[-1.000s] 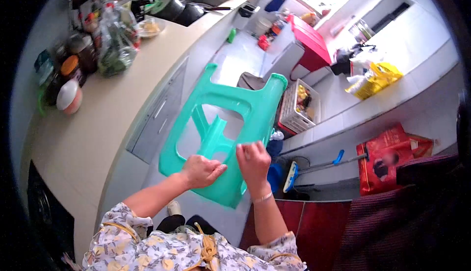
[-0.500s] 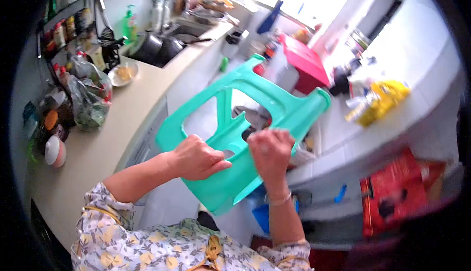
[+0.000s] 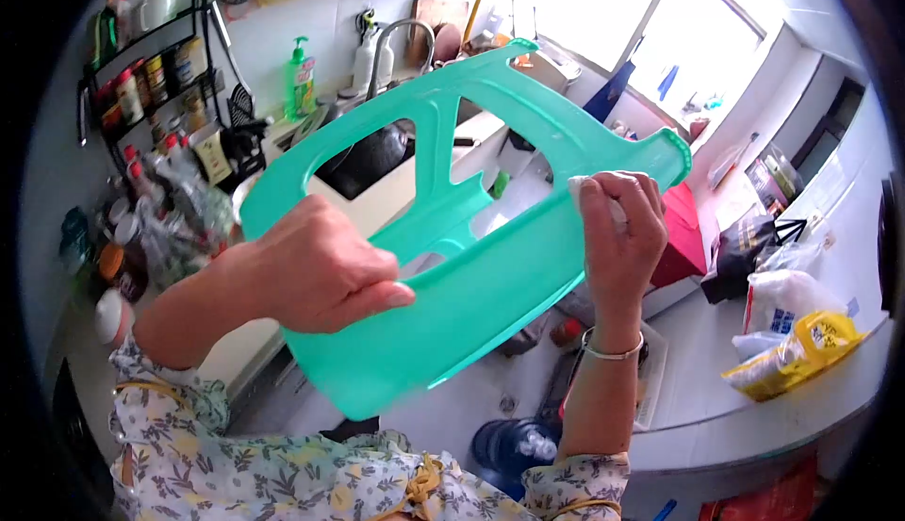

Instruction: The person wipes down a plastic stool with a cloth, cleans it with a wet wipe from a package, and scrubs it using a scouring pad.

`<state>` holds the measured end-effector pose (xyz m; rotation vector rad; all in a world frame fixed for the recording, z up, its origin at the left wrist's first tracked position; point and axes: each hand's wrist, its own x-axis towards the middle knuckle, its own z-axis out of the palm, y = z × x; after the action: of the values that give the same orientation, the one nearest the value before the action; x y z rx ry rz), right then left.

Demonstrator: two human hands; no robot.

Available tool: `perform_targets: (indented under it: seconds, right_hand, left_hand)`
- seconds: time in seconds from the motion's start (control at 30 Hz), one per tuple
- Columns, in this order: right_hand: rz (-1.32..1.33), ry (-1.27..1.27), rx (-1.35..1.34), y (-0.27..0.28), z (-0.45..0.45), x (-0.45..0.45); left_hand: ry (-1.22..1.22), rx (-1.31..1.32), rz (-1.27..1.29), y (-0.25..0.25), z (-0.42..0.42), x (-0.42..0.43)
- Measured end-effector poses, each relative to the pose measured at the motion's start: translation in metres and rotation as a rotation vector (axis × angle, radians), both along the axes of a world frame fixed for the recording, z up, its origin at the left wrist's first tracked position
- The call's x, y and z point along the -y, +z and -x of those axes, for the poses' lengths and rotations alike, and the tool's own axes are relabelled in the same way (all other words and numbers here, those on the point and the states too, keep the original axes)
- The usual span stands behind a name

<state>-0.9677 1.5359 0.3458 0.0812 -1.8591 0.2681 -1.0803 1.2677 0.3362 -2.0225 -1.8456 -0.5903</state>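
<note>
A green plastic stool (image 3: 471,281) is held up tilted in front of my body, its legs pointing up and to the right. My left hand (image 3: 325,271) is wrapped round the stool's edge near its seat end, thumb pointing right. My right hand (image 3: 622,224) is closed, with something small and white (image 3: 603,202) between its fingers, against the stool's side near a leg. The bracelet (image 3: 613,347) is on my right wrist. Parts of the stool behind my left hand are hidden.
Bottles and bagged items (image 3: 174,229) stand on the counter at left, by a spice rack (image 3: 151,87). Behind the stool are a dark pan (image 3: 372,158) and a tap (image 3: 405,26). A yellow bag (image 3: 801,356) lies on the right ledge. A blue water bottle (image 3: 514,450) stands below.
The stool has been raised closer to my face and turned, legs further up. Both hands rose with it, and my right hand moved outward along the stool. The view has tilted up toward the window.
</note>
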Motion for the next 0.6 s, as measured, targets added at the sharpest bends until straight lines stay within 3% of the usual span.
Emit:
perform_targets:
  seconds: [0.1,0.33,0.47,0.6]
  right_hand:
    - [0.12,-0.013,-0.029,0.007,0.056,-0.034]
    - [0.058,-0.023,-0.071,0.026,0.152,-0.089]
    - [0.027,-0.028,-0.078,0.041,0.191,-0.136]
    - [0.104,0.12,-0.258,0.037,0.239,-0.201]
  left_hand:
    - [-0.039,0.031,-0.05,0.0,0.056,-0.016]
    - [-0.079,0.097,-0.089,-0.001,0.157,-0.059]
    - [0.062,0.126,-0.088,0.002,0.183,-0.072]
    - [0.235,0.059,-0.214,-0.001,0.193,-0.093]
